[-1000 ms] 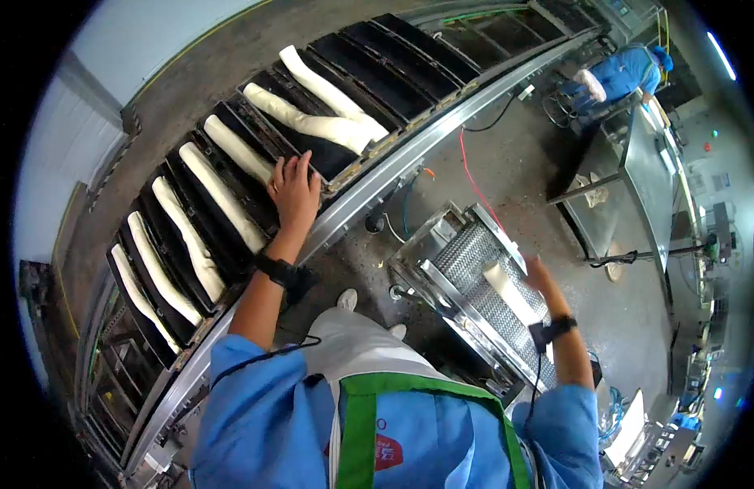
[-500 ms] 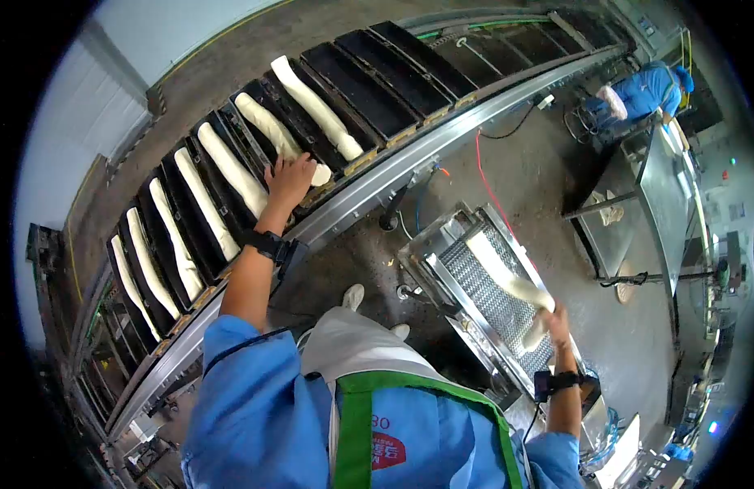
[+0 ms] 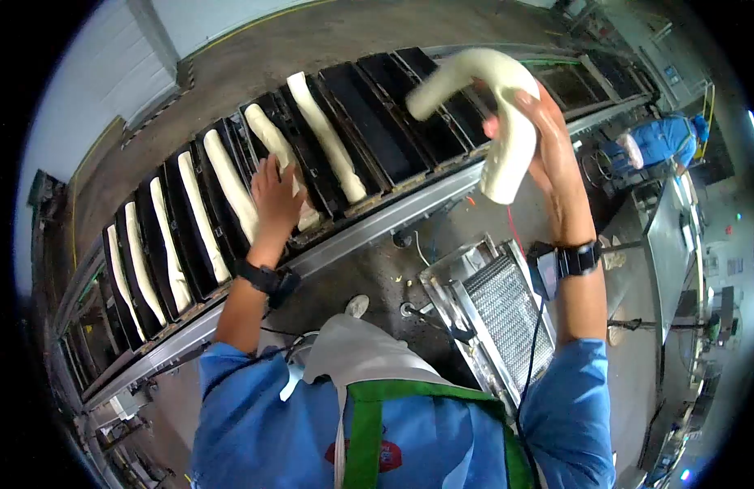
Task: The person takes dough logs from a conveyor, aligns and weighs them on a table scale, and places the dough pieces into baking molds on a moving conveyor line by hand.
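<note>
My right hand [image 3: 541, 134] is wrapped round a long pale dough roll [image 3: 507, 85], raised over the rail on the right; the roll bends down on both sides of the grip. My left hand [image 3: 276, 196] has its fingers spread on a dough strip [image 3: 268, 130] lying in a black pan. To its right, another strip [image 3: 326, 134] lies in its own pan. Several more strips, such as one nearby [image 3: 230, 183], fill the pans to the left. Farther right, a black pan [image 3: 369, 122] has no dough showing in it.
Below the raised roll stands a metal mesh conveyor [image 3: 507, 314]. A steel rail [image 3: 377, 220] runs along the pans' near side. A co-worker in blue [image 3: 662, 140] is at the far right, near a metal table [image 3: 668, 253]. A red hose [image 3: 514, 226] hangs behind the conveyor.
My right hand has lifted the roll from the mesh conveyor up over the rail. My left hand remains at the same strip, which now lies flatter in its pan.
</note>
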A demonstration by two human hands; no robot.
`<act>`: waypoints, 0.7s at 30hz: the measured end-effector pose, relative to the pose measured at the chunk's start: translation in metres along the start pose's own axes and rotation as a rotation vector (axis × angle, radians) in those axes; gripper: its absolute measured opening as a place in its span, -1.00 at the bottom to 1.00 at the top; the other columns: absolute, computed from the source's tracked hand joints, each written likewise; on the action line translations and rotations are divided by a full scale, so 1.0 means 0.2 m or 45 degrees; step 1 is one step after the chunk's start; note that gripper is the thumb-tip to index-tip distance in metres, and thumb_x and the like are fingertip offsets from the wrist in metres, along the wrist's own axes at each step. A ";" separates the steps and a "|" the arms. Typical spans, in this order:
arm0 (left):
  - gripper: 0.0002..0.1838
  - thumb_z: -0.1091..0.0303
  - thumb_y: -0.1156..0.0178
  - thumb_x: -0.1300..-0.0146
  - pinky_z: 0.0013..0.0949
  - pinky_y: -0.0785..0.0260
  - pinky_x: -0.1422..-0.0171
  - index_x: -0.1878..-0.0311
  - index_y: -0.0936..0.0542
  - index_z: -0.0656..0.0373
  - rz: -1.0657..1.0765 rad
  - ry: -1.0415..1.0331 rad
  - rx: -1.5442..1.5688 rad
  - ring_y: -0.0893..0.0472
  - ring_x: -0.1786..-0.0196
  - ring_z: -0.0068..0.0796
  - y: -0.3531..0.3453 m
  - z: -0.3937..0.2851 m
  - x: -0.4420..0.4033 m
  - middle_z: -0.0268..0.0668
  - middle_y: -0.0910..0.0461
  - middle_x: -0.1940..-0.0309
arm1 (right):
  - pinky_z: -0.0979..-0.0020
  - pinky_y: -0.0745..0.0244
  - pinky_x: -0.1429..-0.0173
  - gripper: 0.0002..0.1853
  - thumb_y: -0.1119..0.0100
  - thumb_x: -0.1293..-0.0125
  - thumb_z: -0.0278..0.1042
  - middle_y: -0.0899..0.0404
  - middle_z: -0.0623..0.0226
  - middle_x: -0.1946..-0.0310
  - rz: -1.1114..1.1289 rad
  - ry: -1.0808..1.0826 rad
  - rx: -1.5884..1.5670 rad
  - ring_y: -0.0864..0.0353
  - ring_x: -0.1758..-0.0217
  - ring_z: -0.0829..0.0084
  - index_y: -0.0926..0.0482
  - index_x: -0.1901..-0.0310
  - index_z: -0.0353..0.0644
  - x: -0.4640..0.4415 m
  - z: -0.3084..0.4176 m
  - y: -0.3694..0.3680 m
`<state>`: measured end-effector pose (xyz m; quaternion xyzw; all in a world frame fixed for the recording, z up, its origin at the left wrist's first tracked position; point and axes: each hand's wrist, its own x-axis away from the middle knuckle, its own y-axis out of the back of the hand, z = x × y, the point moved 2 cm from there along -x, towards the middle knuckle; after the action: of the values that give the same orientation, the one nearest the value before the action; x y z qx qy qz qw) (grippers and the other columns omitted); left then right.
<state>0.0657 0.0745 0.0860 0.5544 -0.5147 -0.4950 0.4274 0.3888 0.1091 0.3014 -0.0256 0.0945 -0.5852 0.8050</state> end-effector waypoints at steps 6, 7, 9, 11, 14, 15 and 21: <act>-0.54 0.39 0.02 -0.11 -0.06 -0.06 -0.17 -0.11 -0.19 0.19 0.131 0.204 0.723 -0.13 -0.13 0.20 -0.06 -0.35 -0.05 0.12 0.00 -0.16 | 0.42 -0.42 0.09 -0.43 0.01 -0.17 -0.10 -0.27 0.16 0.02 0.171 -0.280 0.414 -0.41 0.07 0.38 -0.11 -0.10 -0.29 -0.29 -0.45 -0.04; -0.45 0.33 0.04 -0.14 -0.06 -0.04 -0.18 -0.19 -0.05 0.13 0.072 0.148 0.467 -0.03 -0.20 0.15 -0.34 -0.25 -0.13 0.21 0.05 -0.15 | 0.44 -0.41 0.09 -0.41 0.00 -0.16 -0.09 -0.23 0.18 -0.01 0.167 -0.340 0.390 -0.39 0.05 0.41 -0.11 -0.11 -0.28 -0.26 -0.46 -0.04; -0.43 0.33 0.04 -0.13 -0.06 0.01 -0.20 -0.21 -0.03 0.11 0.074 0.400 0.998 0.04 -0.22 0.16 -0.55 -0.08 -0.20 0.22 0.10 -0.16 | 0.45 -0.40 0.08 -0.40 0.00 -0.16 -0.09 -0.21 0.23 -0.03 0.180 -0.403 0.320 -0.37 0.03 0.43 -0.09 -0.14 -0.25 -0.11 -0.46 0.01; -0.38 0.38 0.03 -0.09 -0.06 0.12 -0.25 -0.23 0.00 0.10 0.186 0.478 0.563 0.09 -0.21 0.24 -0.45 -0.07 -0.15 0.20 0.23 -0.19 | 0.49 -0.39 0.11 -0.43 -0.05 -0.13 -0.11 -0.24 0.30 -0.01 0.101 -0.516 0.420 -0.39 0.04 0.44 -0.15 -0.13 -0.18 0.09 -0.49 0.15; -0.35 0.49 0.06 -0.05 -0.02 0.06 -0.20 -0.24 0.03 0.08 0.303 0.660 0.556 0.03 -0.15 0.29 -0.22 -0.07 -0.15 0.20 0.26 -0.18 | 0.49 -0.35 0.10 -0.40 -0.11 -0.07 -0.09 -0.30 0.23 0.03 0.034 -0.766 0.735 -0.37 0.02 0.42 -0.20 -0.10 -0.20 0.56 -0.69 0.53; -0.35 0.50 0.06 -0.05 -0.01 0.03 -0.18 -0.24 0.03 0.08 0.312 0.692 0.562 0.02 -0.14 0.30 -0.22 -0.05 -0.16 0.19 0.26 -0.18 | 0.45 -0.35 0.08 -0.40 -0.14 -0.05 -0.13 -0.27 0.22 -0.02 0.049 -0.887 0.796 -0.35 -0.02 0.40 -0.21 -0.10 -0.17 0.75 -0.81 0.70; -0.41 0.46 0.04 -0.06 -0.01 -0.13 -0.07 -0.19 -0.03 0.13 0.253 0.637 0.451 -0.16 -0.01 0.28 -0.29 0.01 -0.28 0.14 0.07 -0.06 | 0.16 -0.09 -0.18 -0.14 -0.29 0.26 0.03 -0.15 0.06 -0.11 0.115 -1.445 1.615 -0.10 -0.18 0.06 -0.15 -0.11 -0.14 1.85 -1.09 0.94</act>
<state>0.0730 0.1357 0.0355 0.6716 -0.5235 -0.2019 0.4839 0.6356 -0.1662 0.0140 0.1446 -0.6681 -0.3932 0.6149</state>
